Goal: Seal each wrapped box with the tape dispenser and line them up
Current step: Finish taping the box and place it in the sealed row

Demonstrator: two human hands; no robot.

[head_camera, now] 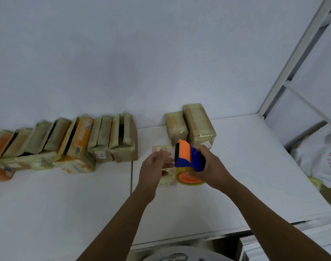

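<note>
Tape dispenser (187, 157) gripped by right hand (212, 165), left hand (153, 167) fingers straight, touching small wrapped box (165, 180)

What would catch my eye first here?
The bright blue-and-orange tape dispenser in the middle, gripped by the right hand at a small pale box that the left hand touches. Next, the leaning row of wrapped boxes along the wall at left, some orange.
</note>
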